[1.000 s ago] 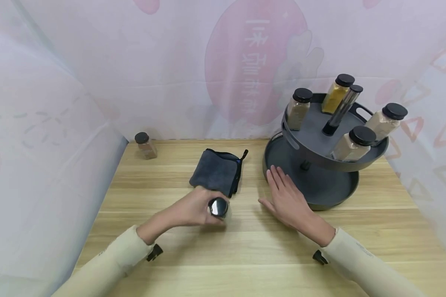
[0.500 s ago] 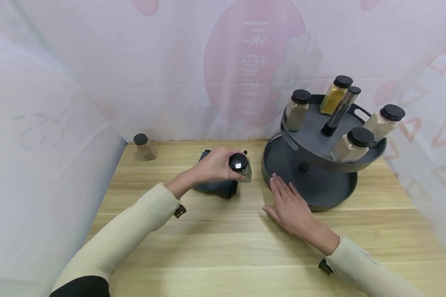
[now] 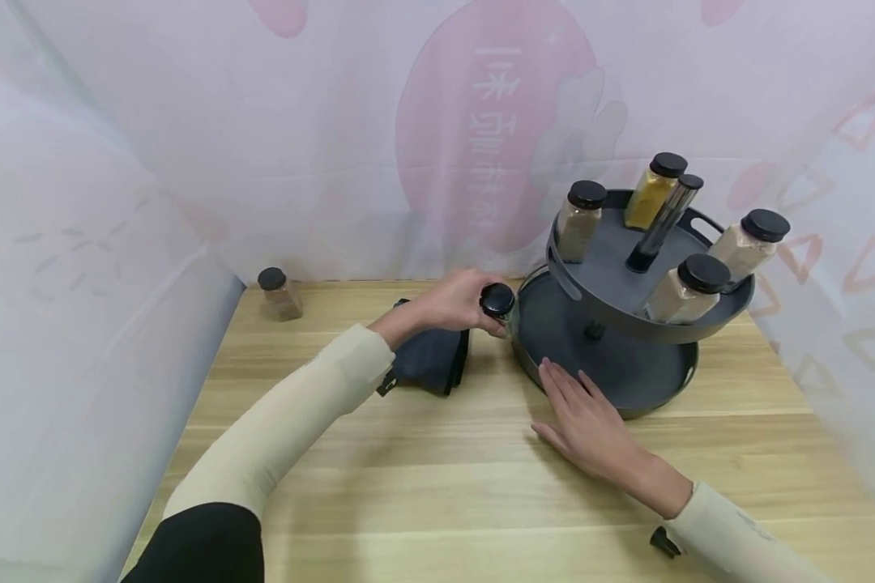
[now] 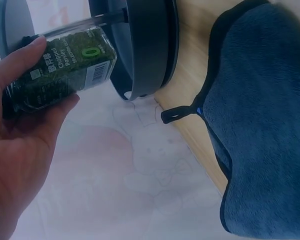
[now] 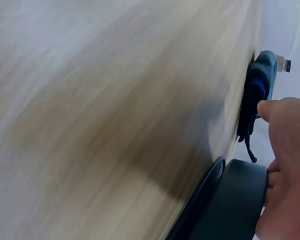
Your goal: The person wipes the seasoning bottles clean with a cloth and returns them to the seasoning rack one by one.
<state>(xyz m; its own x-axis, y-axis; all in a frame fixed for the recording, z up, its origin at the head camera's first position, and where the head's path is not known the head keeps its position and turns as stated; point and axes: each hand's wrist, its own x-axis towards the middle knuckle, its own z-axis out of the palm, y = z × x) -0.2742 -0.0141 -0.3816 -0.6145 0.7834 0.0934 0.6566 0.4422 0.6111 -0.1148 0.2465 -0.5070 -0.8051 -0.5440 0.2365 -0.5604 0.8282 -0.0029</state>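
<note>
My left hand (image 3: 458, 302) grips a black-capped jar (image 3: 497, 300) at the left rim of the lower tray (image 3: 598, 368). In the left wrist view the jar (image 4: 65, 67) has a green filling and a label reading "Chopped Parsley", with thumb and fingers around its cap end. My right hand (image 3: 591, 425) is open, fingers extended, at the front left rim of the lower tray; whether it touches the rim I cannot tell. Above stands the upper tray (image 3: 612, 279) of the two-tier rack, bearing several black-capped jars.
A folded dark blue cloth (image 3: 430, 360) lies on the wooden table (image 3: 437, 486) below my left wrist, partly hidden by it. Another black-capped jar (image 3: 283, 298) stands at the back left corner. Printed white curtains hang behind and at both sides.
My left hand has carried the jar rightward and away from me, over the cloth to the lower tray's rim. My right hand has shifted slightly right and nearer to me.
</note>
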